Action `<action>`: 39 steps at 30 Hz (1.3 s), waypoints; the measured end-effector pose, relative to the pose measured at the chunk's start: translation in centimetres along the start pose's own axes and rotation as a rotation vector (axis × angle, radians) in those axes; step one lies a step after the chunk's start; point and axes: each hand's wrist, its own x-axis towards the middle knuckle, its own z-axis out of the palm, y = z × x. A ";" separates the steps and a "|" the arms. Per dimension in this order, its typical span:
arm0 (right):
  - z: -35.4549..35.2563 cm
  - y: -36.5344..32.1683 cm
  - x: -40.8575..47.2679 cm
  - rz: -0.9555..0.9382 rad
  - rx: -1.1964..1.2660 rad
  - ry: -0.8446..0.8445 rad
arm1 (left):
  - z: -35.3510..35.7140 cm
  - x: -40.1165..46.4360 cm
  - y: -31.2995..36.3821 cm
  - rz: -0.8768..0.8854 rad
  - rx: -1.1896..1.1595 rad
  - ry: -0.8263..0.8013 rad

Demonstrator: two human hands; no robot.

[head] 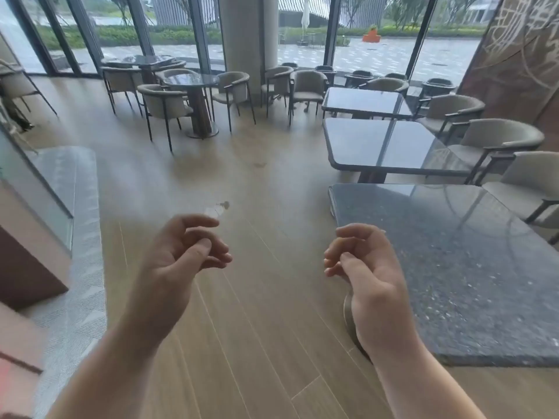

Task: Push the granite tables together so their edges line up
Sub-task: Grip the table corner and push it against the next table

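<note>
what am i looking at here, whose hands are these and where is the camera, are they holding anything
This is one picture from a camera worn on a person's head, looking forward and down, so the hands are that person's own. The left hand and right hand hang in the air with fingers loosely curled, and neither holds anything. To the right stands a row of three dark granite tables: the nearest table, a middle table and a far table, with gaps showing between them. Nothing lies on their tops. Beige chairs stand beside them on a wooden floor.
</note>
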 end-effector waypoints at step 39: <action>10.3 23.8 50.1 0.085 -0.186 0.300 | 1.4 60.9 -24.5 -0.181 -0.172 -0.414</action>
